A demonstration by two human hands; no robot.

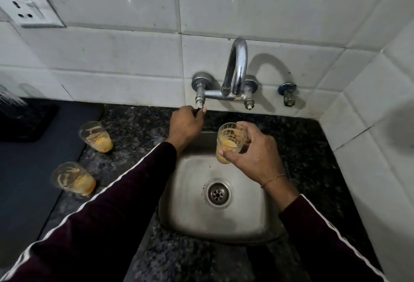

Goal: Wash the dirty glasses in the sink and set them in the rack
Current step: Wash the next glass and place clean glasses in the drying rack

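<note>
The right hand [253, 154] grips a dirty glass [230, 142] over the sink [192, 205], under the spout [237, 66]. The left hand [186, 124] curls round the left tap knob [200, 109]. Two more dirty glasses [96, 133] [72, 178] stand on the counter [125, 160] to the left, beside a dark mat [24, 169].

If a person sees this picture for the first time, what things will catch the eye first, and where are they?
The right hand holds a glass with yellow residue over the steel sink at centre. The left hand grips the left handle of the wall tap, and no water is seen running. Two more dirty glasses stand on the dark counter to the left of the sink.
</note>
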